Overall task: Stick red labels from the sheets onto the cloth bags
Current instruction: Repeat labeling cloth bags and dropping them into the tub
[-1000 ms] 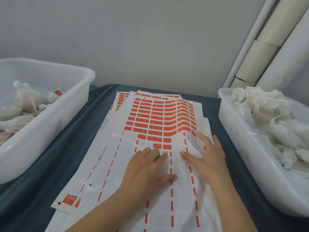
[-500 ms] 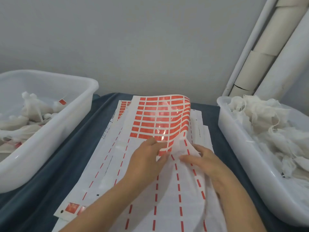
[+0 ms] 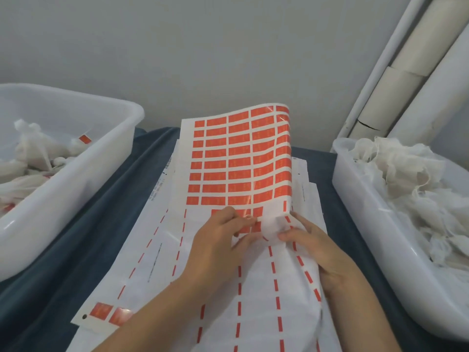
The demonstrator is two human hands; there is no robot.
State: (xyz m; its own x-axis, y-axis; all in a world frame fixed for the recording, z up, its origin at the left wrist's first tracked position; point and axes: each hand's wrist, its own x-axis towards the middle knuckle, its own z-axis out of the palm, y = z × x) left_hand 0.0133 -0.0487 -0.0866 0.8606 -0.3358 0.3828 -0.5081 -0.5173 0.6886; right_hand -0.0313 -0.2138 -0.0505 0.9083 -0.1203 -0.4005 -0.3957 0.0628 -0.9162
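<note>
Since earlier, label sheet (image 3: 238,158) bows higher; left hand (image 3: 218,247) fingers pinch a red label (image 3: 250,221), right hand (image 3: 319,250) grips sheet; peel slowly, keeping sheet bent.

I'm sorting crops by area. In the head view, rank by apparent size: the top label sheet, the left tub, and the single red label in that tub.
1. Top label sheet, though nearness to the camera makes its lead over the tub unsure.
2. Left tub, partly cut off.
3. Single red label, clearly smallest.
</note>
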